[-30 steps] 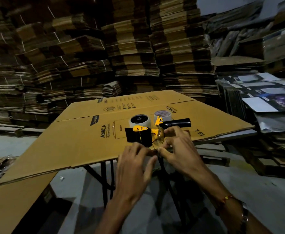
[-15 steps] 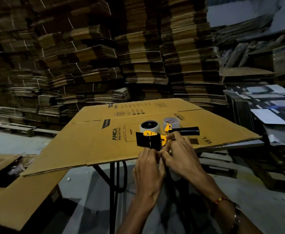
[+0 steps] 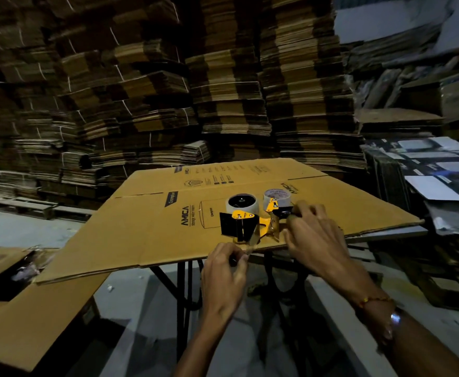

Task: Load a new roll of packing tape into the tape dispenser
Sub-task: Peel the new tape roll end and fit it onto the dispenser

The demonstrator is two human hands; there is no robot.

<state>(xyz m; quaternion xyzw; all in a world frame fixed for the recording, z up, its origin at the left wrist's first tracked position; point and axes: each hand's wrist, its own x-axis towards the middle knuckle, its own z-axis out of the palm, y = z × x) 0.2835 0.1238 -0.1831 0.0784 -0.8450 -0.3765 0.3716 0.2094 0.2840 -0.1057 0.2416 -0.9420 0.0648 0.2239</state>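
A yellow and black tape dispenser point(image 3: 252, 225) lies on its side on a flattened cardboard box point(image 3: 146, 235), near the front edge. A roll of tape point(image 3: 242, 205) sits on the dispenser's hub. A second, clear tape roll point(image 3: 277, 196) stands just behind it. My right hand point(image 3: 314, 236) covers and grips the dispenser's black handle. My left hand point(image 3: 227, 270) is at the cardboard's front edge, fingers pinched on the loose tape end point(image 3: 251, 247) that runs out from the dispenser's front.
The cardboard rests on a black metal stand point(image 3: 182, 292). Tall stacks of flattened cartons point(image 3: 222, 91) fill the background. Printed sheets point(image 3: 440, 172) pile up on the right. Another cardboard sheet point(image 3: 32, 322) lies at the lower left over grey floor.
My right hand has moved up from the tape end onto the dispenser's handle. My left hand has drawn back toward me with the tape end pinched.
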